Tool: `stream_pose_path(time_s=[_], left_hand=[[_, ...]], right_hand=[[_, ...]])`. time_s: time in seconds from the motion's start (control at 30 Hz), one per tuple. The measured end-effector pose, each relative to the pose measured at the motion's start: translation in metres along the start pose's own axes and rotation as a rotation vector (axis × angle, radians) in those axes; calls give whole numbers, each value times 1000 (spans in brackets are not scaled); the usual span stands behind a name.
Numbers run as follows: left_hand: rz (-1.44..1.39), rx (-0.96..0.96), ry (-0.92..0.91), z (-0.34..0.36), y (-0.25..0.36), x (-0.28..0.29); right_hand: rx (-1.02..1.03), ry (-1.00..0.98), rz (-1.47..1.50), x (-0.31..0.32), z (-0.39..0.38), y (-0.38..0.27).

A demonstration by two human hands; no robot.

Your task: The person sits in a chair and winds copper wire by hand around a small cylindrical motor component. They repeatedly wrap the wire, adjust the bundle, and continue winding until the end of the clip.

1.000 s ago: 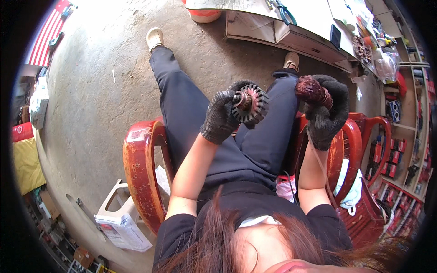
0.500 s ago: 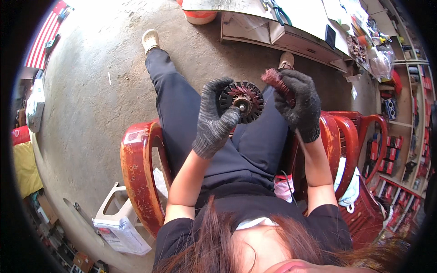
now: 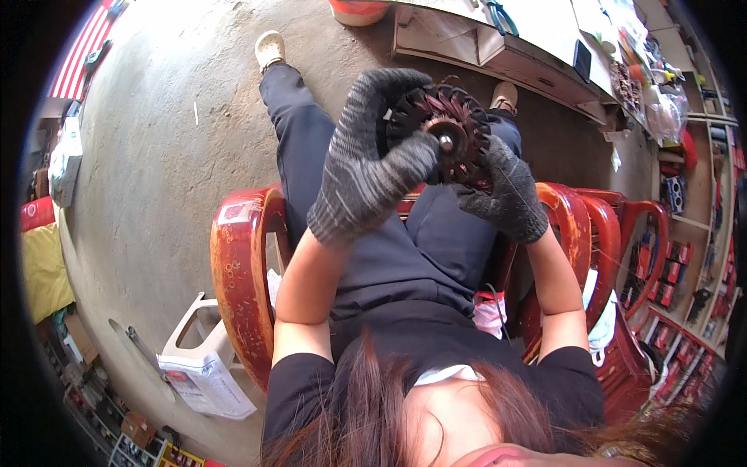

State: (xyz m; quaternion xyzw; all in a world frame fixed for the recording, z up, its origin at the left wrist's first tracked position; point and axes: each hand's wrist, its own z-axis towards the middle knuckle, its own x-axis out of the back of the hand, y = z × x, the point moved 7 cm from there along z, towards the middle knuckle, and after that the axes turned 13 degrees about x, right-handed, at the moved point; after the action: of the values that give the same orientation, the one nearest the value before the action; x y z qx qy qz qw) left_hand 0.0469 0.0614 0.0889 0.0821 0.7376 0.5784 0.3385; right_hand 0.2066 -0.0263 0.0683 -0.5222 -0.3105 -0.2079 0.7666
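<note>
My left hand (image 3: 354, 179), in a striped grey knit glove, is closed on a round, dark part (image 3: 459, 128) with toothed edges, dark red inner pieces and a metal shaft at its centre, its thumb beside the shaft. My right hand (image 3: 506, 194), also gloved, is curled against the part's lower right. What its fingers hold there is mostly hidden; some dark red material shows by them. Both hands are raised over my lap.
A workbench (image 3: 529, 66) ahead bears pliers (image 3: 503, 17), a phone (image 3: 581, 61) and bags, with a bucket (image 3: 358, 12) beside it. Red wooden armchairs (image 3: 233, 257) surround me. A plastic stool (image 3: 194, 331) is at lower left; cluttered shelves (image 3: 685, 218) line the right.
My left hand has moved up with the round part. My right hand has moved in against it, and the dark red piece it held apart earlier is now mostly hidden.
</note>
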Motion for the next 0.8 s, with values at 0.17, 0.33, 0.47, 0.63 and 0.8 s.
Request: stream_pose_path(time_s=[0.17, 0.33, 0.47, 0.63, 0.8], left_hand=[[-204, 173, -5, 27, -21, 18], [-533, 391, -149, 32, -63, 5], [-761, 580, -265, 24, -99, -12], [-807, 597, -229, 1, -119, -14], [-704, 424, -60, -14, -106, -17]], right_hand=[[92, 55, 486, -3, -3, -6], [239, 183, 611, 8, -1, -10], [246, 383, 545, 17, -11, -8], [338, 553, 325, 32, -14, -10], [127, 769, 298, 31, -22, 1]])
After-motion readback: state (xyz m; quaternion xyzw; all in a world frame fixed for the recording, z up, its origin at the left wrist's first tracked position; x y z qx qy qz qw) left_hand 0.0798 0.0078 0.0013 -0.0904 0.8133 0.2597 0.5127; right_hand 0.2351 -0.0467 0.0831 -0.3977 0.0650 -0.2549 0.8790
